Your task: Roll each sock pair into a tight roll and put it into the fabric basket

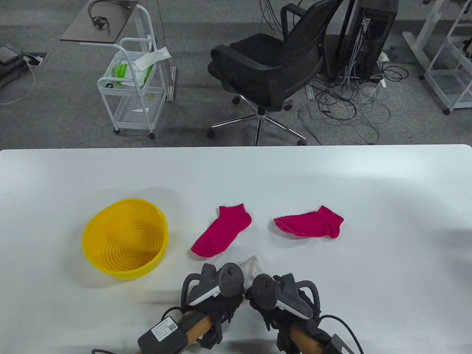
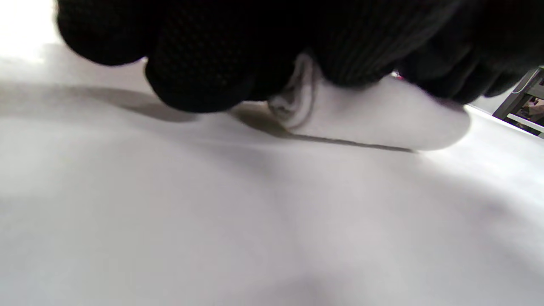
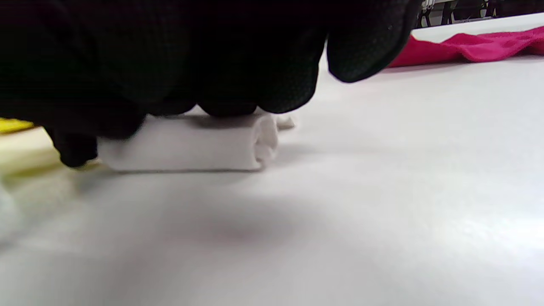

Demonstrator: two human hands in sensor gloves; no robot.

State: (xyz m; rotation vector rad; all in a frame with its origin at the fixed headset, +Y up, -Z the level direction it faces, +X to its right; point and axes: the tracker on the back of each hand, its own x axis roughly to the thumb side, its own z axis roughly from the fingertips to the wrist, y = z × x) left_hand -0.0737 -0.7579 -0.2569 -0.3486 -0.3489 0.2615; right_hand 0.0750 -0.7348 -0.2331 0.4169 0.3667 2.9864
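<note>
A white sock roll (image 1: 251, 266) lies on the white table (image 1: 368, 258) near the front edge, mostly hidden under both hands. My left hand (image 1: 215, 285) and right hand (image 1: 274, 291) sit side by side on it, fingers curled over its top. The left wrist view shows the gloved fingers (image 2: 199, 72) gripping the roll (image 2: 382, 114) at its spiral end. In the right wrist view the fingers (image 3: 238, 63) cover the roll (image 3: 191, 144). Two pink socks lie flat and apart beyond the hands, one (image 1: 222, 231) on the left and one (image 1: 309, 223) on the right. An empty yellow basket (image 1: 125, 238) stands to the left.
The right pink sock (image 3: 467, 44) shows at the back of the right wrist view, and a sliver of the basket (image 3: 12, 125) at its left edge. An office chair (image 1: 273, 70), a white trolley (image 1: 132, 84) and floor cables stand beyond the table's far edge.
</note>
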